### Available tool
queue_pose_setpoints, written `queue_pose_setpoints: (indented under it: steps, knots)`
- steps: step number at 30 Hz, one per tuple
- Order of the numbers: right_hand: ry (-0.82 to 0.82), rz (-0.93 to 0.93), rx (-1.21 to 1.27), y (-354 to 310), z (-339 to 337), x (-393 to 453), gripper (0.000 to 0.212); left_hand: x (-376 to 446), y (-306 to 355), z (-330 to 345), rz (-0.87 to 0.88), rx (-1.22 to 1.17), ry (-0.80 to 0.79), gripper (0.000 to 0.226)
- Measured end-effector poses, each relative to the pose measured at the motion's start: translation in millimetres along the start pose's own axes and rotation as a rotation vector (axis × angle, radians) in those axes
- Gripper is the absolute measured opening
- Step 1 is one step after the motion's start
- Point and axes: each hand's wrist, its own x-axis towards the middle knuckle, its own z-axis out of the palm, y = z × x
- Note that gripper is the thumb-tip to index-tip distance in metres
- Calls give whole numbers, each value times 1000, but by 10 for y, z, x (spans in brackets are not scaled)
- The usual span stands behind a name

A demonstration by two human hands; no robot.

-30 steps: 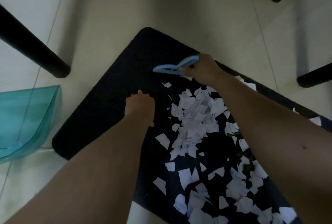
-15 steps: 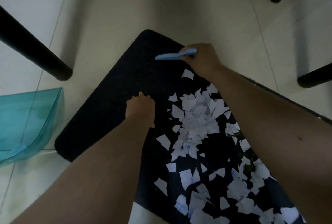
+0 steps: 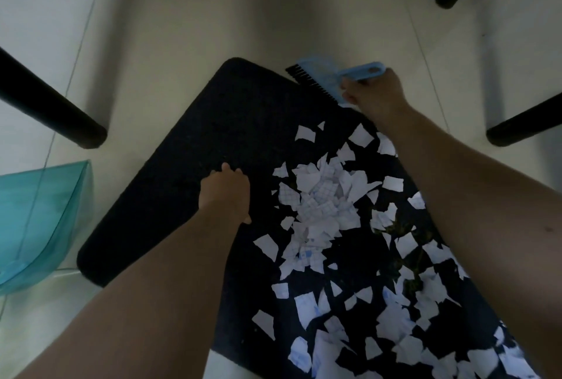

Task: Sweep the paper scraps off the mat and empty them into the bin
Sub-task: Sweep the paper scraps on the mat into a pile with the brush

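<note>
Brush at the far edge of a scrap-strewn mat.
The right hand [image 3: 375, 95] has its fingers curled round the light blue plastic hand brush [image 3: 327, 77], black bristles at the black mat's [image 3: 182, 171] far edge. The left hand [image 3: 226, 193] rests on the mat, fingers apparently flat. Torn white paper scraps [image 3: 322, 202] cover the mat; a translucent teal dustpan [image 3: 39, 220] sits on the tiled floor [image 3: 213, 13].
</note>
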Motion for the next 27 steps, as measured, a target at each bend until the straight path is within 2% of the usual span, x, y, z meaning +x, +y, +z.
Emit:
queue_pose_setpoints:
  steps: [2, 4, 9, 10, 14, 18, 21, 25, 27]
  knots:
    - [6, 56, -87, 106, 98, -33, 28, 8, 1, -5, -2, 5, -8, 106]
    - [-3, 114, -73, 221, 169, -99, 26, 6, 4, -13, -3, 13, -15, 108]
    - [-247, 145, 145, 220, 27, -263, 10, 0, 11, -7, -10, 21, -6, 104]
    - [-230, 113, 186, 176, -27, -255, 6, -3, 15, -10, -9, 24, -6, 104]
    - [-51, 61, 314, 41, -82, -121, 14, -23, 28, -43, -10, 29, -18, 102]
    - [-102, 108, 145, 157, 153, -136, 13, -17, 24, -46, -13, 14, -24, 102]
    - [-238, 159, -6, 210, 167, -274, 20, -4, 21, -26, -2, 26, -15, 100]
    - [-478, 123, -87, 73, -142, -417, 11, 8, 21, -8, -1, 37, -10, 101]
    - [-428, 61, -42, 3, -287, -423, 10, 15, 21, -9, -4, 33, -24, 105]
